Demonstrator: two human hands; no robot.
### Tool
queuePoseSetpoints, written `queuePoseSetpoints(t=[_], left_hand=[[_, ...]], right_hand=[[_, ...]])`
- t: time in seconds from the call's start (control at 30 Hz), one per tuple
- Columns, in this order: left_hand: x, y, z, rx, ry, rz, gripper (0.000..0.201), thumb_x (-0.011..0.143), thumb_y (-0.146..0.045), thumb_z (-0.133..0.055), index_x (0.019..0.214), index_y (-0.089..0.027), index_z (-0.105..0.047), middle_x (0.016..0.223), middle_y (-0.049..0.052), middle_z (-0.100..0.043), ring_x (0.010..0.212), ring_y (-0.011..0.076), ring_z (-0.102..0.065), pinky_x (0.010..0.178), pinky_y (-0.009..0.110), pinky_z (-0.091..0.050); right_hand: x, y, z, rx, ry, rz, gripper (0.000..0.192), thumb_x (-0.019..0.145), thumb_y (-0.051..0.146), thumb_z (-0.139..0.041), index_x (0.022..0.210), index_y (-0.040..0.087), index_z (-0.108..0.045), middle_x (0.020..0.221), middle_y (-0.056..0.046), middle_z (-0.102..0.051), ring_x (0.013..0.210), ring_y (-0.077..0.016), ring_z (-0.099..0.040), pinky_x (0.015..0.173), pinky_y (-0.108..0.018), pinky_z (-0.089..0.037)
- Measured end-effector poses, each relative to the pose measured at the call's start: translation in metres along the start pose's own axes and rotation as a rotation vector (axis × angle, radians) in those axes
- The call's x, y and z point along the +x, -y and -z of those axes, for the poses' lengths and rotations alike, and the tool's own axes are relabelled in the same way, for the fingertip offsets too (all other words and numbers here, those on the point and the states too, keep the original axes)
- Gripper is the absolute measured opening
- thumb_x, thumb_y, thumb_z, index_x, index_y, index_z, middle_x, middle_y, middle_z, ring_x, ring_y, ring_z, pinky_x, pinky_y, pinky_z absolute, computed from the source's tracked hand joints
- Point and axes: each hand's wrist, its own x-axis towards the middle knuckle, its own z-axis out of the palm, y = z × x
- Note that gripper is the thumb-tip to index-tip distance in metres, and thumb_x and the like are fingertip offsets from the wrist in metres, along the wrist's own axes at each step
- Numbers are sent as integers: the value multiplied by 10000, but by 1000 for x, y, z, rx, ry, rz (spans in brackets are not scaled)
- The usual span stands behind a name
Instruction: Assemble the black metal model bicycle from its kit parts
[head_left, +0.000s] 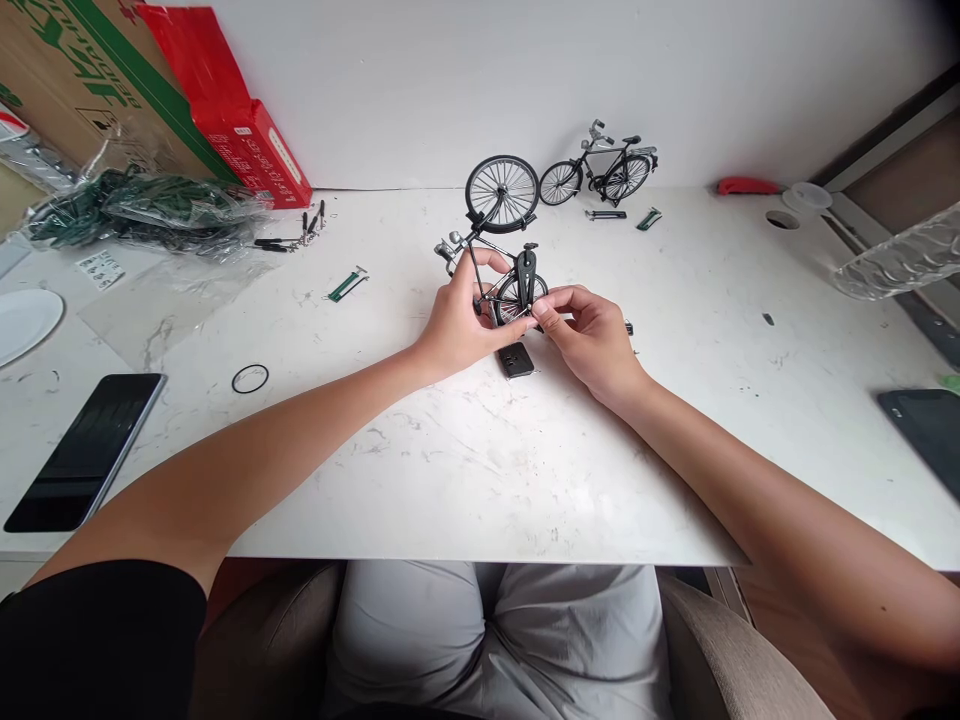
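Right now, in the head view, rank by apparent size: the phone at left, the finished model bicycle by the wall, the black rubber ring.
1. Phone, largest, though it lies nearer the camera.
2. Finished model bicycle, farther back, so its true size against the phone is unsure.
3. Black rubber ring, clearly smallest.

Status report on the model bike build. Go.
Left hand grips the model bicycle by its frame. Right hand pinches at its rear wheel. Small black part lies just beneath both hands.
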Motion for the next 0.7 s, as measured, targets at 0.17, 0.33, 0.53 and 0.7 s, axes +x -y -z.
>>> queuePoseSetpoints(t=[0.17, 0.33, 0.53, 0.7], left_hand=[[0, 0, -1, 2, 2, 3, 781, 808, -333, -973, 1427, -290, -499, 874, -23, -712, 697, 132, -674, 583, 268, -544], [1, -2, -1, -16, 14, 3, 762, 843, -331, -937, 1455, -284, -485, 927, -2, -741, 737, 137, -707, 605, 266, -564], [1, 2, -1, -10, 22, -18, 758, 867, -331, -915, 1481, -300, -472, 906, -10, -729, 723, 141, -704, 611, 281, -571], [0, 5, -1, -9, 14, -21, 749, 859, -307, -916, 1465, -306, -477, 890, -17, -722, 702, 133, -691, 585, 268, -543]], right_hand=[[0, -1, 0, -14, -2, 12, 583, 840, 821, -815, 943, 250, -758, 1007, -72, -756, 877, -208, -689, 752, -367, -586], [1, -3, 0, -13, -13, 5, 597, 826, 828, -821, 935, 245, -750, 994, -69, -746, 865, -205, -685, 731, -361, -578], [1, -1, 0, -10, -4, -8, 587, 833, 813, -829, 931, 239, -750, 978, -67, -734, 861, -202, -672, 723, -355, -561], [1, 1, 1, -4, 4, -16, 593, 821, 819, -835, 926, 242, -750, 965, -66, -726, 873, -209, -665, 730, -363, -557]])
